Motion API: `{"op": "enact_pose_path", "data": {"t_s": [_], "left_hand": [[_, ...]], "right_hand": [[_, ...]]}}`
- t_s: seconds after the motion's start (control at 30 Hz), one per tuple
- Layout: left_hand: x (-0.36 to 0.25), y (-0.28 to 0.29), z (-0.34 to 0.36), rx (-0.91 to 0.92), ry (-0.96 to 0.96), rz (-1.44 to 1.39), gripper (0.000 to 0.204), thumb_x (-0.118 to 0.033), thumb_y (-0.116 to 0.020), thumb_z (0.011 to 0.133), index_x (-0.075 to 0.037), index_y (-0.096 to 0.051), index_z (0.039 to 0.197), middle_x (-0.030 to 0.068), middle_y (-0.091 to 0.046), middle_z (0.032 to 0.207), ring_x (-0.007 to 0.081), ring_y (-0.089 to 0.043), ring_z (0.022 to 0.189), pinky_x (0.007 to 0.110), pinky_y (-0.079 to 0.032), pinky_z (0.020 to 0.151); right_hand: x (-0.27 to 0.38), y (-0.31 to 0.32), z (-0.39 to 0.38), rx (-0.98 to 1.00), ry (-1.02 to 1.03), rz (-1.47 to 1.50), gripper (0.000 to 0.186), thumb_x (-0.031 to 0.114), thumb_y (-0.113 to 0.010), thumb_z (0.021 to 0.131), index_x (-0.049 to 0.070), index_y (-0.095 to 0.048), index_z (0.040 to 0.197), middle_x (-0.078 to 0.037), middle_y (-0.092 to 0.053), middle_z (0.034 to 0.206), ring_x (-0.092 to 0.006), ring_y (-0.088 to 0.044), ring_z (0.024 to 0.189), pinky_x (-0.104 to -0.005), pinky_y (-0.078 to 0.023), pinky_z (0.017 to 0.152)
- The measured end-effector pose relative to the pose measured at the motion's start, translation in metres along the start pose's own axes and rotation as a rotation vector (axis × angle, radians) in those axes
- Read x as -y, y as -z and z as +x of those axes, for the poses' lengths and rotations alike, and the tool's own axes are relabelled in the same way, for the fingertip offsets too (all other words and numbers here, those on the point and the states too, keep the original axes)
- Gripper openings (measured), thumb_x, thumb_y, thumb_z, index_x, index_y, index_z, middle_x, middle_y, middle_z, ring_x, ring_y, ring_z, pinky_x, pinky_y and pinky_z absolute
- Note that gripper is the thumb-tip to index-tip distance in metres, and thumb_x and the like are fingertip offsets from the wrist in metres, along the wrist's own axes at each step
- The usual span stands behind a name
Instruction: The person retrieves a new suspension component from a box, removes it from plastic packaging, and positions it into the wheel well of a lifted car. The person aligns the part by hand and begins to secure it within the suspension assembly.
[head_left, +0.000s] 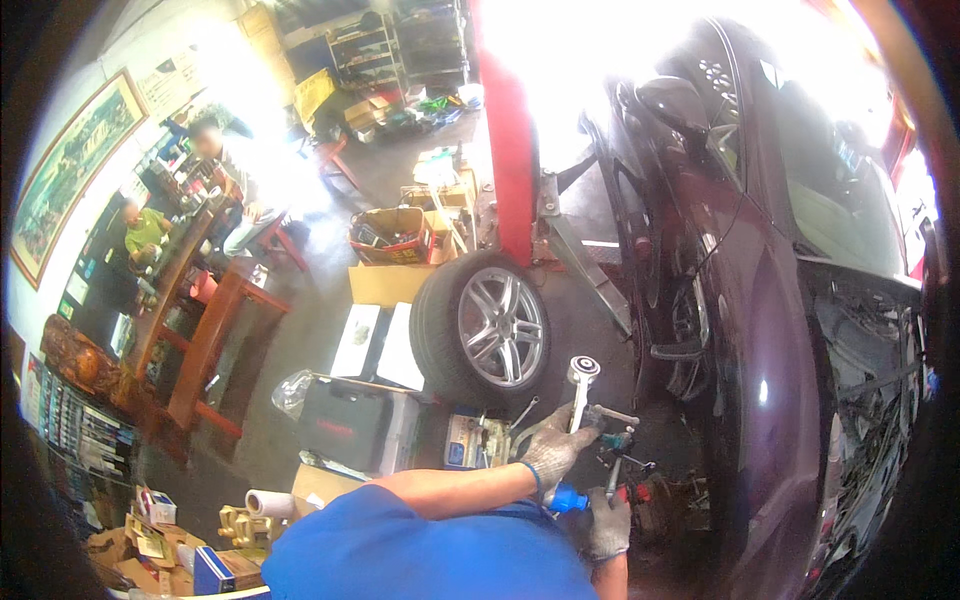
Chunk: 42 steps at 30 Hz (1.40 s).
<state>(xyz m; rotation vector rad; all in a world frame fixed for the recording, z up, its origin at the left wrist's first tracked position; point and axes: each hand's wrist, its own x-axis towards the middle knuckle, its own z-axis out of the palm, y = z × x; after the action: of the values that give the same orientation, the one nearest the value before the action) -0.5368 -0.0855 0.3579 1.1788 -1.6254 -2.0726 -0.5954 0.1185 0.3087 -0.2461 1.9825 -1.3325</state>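
My left hand, in a grey knit work glove, is closed round a silver metal suspension arm. Its round bushing end sticks up past my fingers, beside the wheel. Lower and to the right, my gloved right hand is closed by the car's open wheel area. A slim metal bar, perhaps a wrench handle, rises from its fingers; its kind is unclear. Between my hands sits a blue plastic-looking piece, touching or close to the right one. Dark hub parts lie right of it, poorly lit.
A wheel with tyre stands ahead, a grey tool case left of it. The dark car fills the right side, near a red lift post. Boxes stand behind. Two people sit at a wooden table.
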Motion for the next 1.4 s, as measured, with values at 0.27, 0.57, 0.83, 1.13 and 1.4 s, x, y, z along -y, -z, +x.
{"op": "enact_pose_path", "data": {"t_s": [0.27, 0.57, 0.83, 1.13, 1.4], "left_hand": [[-0.023, 0.016, 0.024, -0.135, -0.071, -0.076, 0.056, -0.025, -0.076, 0.094, -0.001, -0.065, 0.143, 0.0171, -0.076, 0.120, 0.0258, -0.071, 0.110, 0.040, -0.054, 0.101], [-0.023, 0.019, 0.039, -0.161, -0.047, -0.088, 0.057, -0.026, -0.077, 0.093, -0.001, -0.066, 0.142, 0.0189, -0.077, 0.120, 0.0272, -0.072, 0.110, 0.042, -0.054, 0.102], [-0.008, 0.022, 0.057, -0.169, -0.011, -0.145, 0.056, -0.022, -0.078, 0.093, -0.001, -0.065, 0.143, 0.0165, -0.077, 0.121, 0.0259, -0.072, 0.111, 0.040, -0.054, 0.103], [-0.023, 0.030, 0.053, -0.223, -0.067, -0.161, 0.051, -0.017, -0.078, 0.092, -0.002, -0.067, 0.140, 0.0130, -0.078, 0.115, 0.0210, -0.072, 0.103, 0.038, -0.056, 0.096], [-0.023, 0.038, 0.054, -0.296, -0.210, -0.094, 0.048, -0.019, -0.077, 0.095, -0.002, -0.067, 0.138, 0.0103, -0.078, 0.107, 0.0181, -0.071, 0.094, 0.036, -0.058, 0.087]], "right_hand": [[0.037, 0.004, 0.036, 0.193, 0.010, 0.067, 0.030, 0.014, -0.075, 0.092, -0.002, -0.078, 0.118, -0.006, -0.077, 0.099, -0.0154, -0.067, 0.086, -0.0325, -0.054, 0.080], [0.056, -0.003, 0.061, 0.118, -0.057, 0.093, 0.027, 0.016, -0.074, 0.097, -0.001, -0.078, 0.118, -0.007, -0.077, 0.102, -0.0149, -0.067, 0.088, -0.0316, -0.053, 0.083], [0.059, -0.004, 0.069, 0.244, -0.116, -0.053, 0.026, 0.016, -0.075, 0.097, -0.001, -0.078, 0.116, -0.007, -0.077, 0.094, -0.0152, -0.067, 0.079, -0.0318, -0.055, 0.074], [0.068, -0.006, 0.082, 0.303, 0.030, 0.038, 0.026, 0.010, -0.069, 0.095, -0.002, -0.074, 0.117, -0.007, -0.071, 0.095, -0.0133, -0.065, 0.077, -0.0292, -0.053, 0.070], [0.063, -0.023, 0.094, 0.290, -0.108, -0.006, 0.036, 0.024, -0.075, 0.098, -0.002, -0.076, 0.122, -0.009, -0.076, 0.102, -0.0172, -0.067, 0.094, -0.0329, -0.054, 0.088]]}}
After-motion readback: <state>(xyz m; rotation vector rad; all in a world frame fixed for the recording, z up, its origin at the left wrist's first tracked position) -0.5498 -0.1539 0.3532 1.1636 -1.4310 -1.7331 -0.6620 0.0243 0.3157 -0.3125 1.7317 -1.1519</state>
